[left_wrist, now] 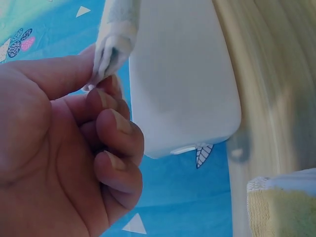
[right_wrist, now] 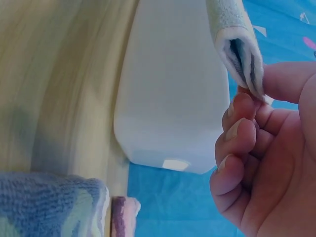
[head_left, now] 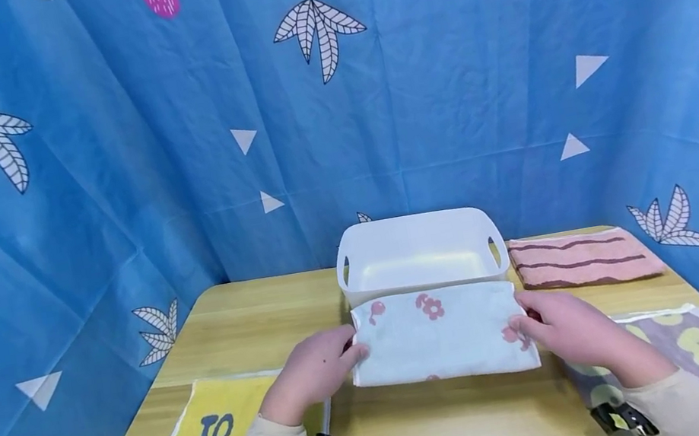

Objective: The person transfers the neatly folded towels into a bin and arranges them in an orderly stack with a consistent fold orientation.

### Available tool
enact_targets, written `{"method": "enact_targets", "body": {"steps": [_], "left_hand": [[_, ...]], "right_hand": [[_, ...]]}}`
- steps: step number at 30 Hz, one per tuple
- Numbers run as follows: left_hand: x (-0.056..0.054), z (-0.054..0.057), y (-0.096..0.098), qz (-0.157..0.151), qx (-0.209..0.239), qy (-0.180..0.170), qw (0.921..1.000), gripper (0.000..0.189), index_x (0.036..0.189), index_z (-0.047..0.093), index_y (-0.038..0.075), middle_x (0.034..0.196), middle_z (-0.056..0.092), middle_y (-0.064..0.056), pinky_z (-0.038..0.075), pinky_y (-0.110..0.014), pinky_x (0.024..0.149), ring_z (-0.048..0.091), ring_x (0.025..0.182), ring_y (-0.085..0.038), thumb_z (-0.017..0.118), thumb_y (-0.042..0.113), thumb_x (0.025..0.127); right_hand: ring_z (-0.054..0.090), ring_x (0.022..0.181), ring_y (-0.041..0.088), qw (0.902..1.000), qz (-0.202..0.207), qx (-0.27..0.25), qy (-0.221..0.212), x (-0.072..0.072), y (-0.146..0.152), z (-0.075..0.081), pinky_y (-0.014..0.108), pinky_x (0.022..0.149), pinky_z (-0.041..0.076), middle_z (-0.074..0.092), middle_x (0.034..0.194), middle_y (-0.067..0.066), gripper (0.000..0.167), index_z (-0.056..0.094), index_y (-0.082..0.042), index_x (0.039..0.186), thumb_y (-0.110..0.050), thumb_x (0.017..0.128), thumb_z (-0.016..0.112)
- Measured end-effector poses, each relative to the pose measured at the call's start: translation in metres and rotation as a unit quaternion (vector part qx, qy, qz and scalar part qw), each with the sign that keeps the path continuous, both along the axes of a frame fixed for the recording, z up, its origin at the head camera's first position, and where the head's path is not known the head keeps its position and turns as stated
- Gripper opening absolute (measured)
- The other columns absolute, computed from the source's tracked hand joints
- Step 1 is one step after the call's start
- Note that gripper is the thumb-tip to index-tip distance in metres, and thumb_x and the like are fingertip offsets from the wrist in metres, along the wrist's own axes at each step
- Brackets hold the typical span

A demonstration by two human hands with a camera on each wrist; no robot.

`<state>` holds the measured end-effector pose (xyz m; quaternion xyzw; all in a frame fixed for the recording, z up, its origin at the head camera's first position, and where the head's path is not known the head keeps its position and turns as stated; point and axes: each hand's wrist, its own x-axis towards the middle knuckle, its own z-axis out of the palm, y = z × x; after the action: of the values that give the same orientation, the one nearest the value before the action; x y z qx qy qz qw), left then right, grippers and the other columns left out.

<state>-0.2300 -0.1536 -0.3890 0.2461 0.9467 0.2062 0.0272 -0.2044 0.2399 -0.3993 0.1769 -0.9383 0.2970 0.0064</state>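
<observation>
A folded white towel with pink flowers [head_left: 442, 337] is held up between both hands, in front of the white basket [head_left: 418, 237]. My left hand [head_left: 320, 373] pinches its left end between thumb and fingers. At the other end my right hand [head_left: 572, 327] pinches the towel the same way. Both wrist views show the towel's folded layers at the pinched ends, with the basket's outer wall [left_wrist: 185, 79] beyond. The towel hides part of the basket's front in the head view.
On the left of the wooden table [head_left: 255, 318] lies a folded yellow towel [head_left: 216, 418] with dark lettering. A pink striped towel [head_left: 585, 258] lies right of the basket. Nearer on the right is a purple-grey patterned towel [head_left: 698, 349]. Blue curtain [head_left: 437, 80] surrounds the table.
</observation>
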Motion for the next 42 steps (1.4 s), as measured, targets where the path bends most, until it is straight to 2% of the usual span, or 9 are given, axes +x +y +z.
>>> {"method": "enact_targets", "body": {"steps": [5,10,15,20,25,27,31,37,42], "left_hand": [[0.002,0.002,0.001,0.022,0.022,0.029,0.9991,0.020,0.091,0.055,0.019,0.070,0.048,0.004,0.042,-0.034,0.061,0.048,0.063,-0.014,0.057,0.034,0.105],[0.001,0.005,0.006,0.046,0.040,0.064,0.9961,0.021,0.090,0.053,0.018,0.071,0.047,0.003,0.041,-0.033,0.057,0.046,0.060,-0.014,0.055,0.032,0.106],[-0.004,0.008,0.010,0.058,0.052,0.059,0.9952,0.019,0.093,0.054,0.017,0.071,0.049,0.003,0.042,-0.033,0.057,0.047,0.060,-0.015,0.055,0.031,0.106],[-0.015,0.015,0.012,0.058,0.061,0.041,0.9956,0.018,0.098,0.055,0.018,0.072,0.052,0.001,0.045,-0.034,0.059,0.050,0.061,-0.016,0.052,0.033,0.107],[-0.028,0.023,0.010,0.062,0.062,0.026,0.9958,0.023,0.094,0.053,0.018,0.071,0.052,-0.002,0.043,-0.035,0.057,0.050,0.061,-0.019,0.050,0.036,0.107],[-0.032,0.026,0.009,0.064,0.067,0.022,0.9955,0.024,0.093,0.053,0.017,0.071,0.051,-0.003,0.042,-0.035,0.057,0.049,0.061,-0.020,0.051,0.036,0.107],[-0.042,0.026,0.009,0.070,0.075,0.019,0.9946,0.025,0.092,0.054,0.016,0.071,0.049,-0.004,0.041,-0.035,0.058,0.048,0.062,-0.021,0.051,0.036,0.107],[-0.056,0.025,0.010,0.063,0.060,0.017,0.9960,0.029,0.089,0.054,0.016,0.070,0.050,-0.004,0.040,-0.036,0.060,0.047,0.062,-0.021,0.048,0.037,0.108],[-0.069,0.029,0.009,0.071,0.056,0.002,0.9959,0.029,0.093,0.054,0.015,0.073,0.050,-0.006,0.042,-0.036,0.063,0.049,0.065,-0.022,0.046,0.038,0.108]], "right_hand": [[0.054,0.064,0.007,0.9999,-0.005,-0.011,0.007,0.000,-0.001,0.002,0.029,0.058,0.043,0.064,0.079,-0.015,0.020,0.062,-0.022,0.093,-0.037,0.105,0.056],[0.059,0.072,0.004,0.9988,0.005,-0.040,0.029,-0.002,-0.001,0.006,0.031,0.066,0.048,0.065,0.082,-0.015,0.020,0.062,-0.019,0.097,-0.034,0.107,0.053],[0.064,0.079,0.005,0.9979,0.005,-0.056,0.032,-0.009,0.001,0.011,0.032,0.071,0.050,0.068,0.087,-0.013,0.020,0.061,-0.017,0.094,-0.029,0.108,0.052],[0.064,0.080,0.010,0.9982,-0.003,-0.051,0.032,-0.020,0.003,0.016,0.033,0.071,0.051,0.069,0.092,-0.010,0.019,0.062,-0.019,0.098,-0.032,0.107,0.053],[0.059,0.077,0.014,0.9982,-0.005,-0.042,0.043,-0.030,0.002,0.024,0.032,0.065,0.046,0.066,0.090,-0.007,0.021,0.061,-0.019,0.092,-0.032,0.107,0.054],[0.055,0.071,0.016,0.9982,-0.004,-0.041,0.045,-0.033,0.000,0.028,0.032,0.061,0.044,0.064,0.086,-0.005,0.022,0.061,-0.018,0.092,-0.031,0.107,0.053],[0.051,0.066,0.018,0.9985,-0.005,-0.030,0.045,-0.040,-0.001,0.034,0.033,0.058,0.043,0.063,0.086,-0.003,0.022,0.061,-0.015,0.093,-0.029,0.107,0.051],[0.050,0.064,0.019,0.9987,-0.014,-0.023,0.043,-0.052,-0.002,0.035,0.035,0.058,0.042,0.064,0.084,-0.002,0.024,0.056,-0.014,0.087,-0.025,0.107,0.049],[0.047,0.059,0.021,0.9992,-0.013,-0.025,0.028,-0.062,-0.003,0.041,0.037,0.056,0.042,0.066,0.088,0.001,0.027,0.054,-0.012,0.088,-0.028,0.108,0.048]]}}
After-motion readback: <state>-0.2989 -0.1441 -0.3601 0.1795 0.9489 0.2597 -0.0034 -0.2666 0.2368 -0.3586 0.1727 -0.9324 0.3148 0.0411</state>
